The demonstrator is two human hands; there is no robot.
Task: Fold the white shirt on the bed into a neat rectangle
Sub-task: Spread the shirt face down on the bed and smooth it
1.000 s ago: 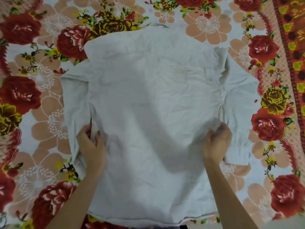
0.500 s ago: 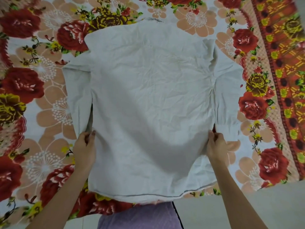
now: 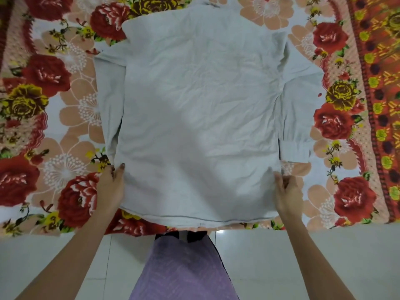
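The white shirt [image 3: 199, 118] lies flat and face down on the floral bed, collar end far from me, hem near the bed's front edge. Both sleeves lie folded down along the body's sides. My left hand [image 3: 112, 187] pinches the shirt's left side edge just above the hem. At the right side edge, at the same height, my right hand [image 3: 287, 191] pinches the fabric. The cloth is creased across the middle.
The bedspread [image 3: 54, 126] carries large red and peach flowers, with an orange patterned border [image 3: 381, 83] on the right. The bed's front edge runs just below the hem. White floor tiles [image 3: 303, 256] and my purple clothing [image 3: 184, 267] fill the bottom.
Both hands have slid down the shirt's side edges from sleeve level to just above the hem. The view has pulled back, showing the bed edge and floor.
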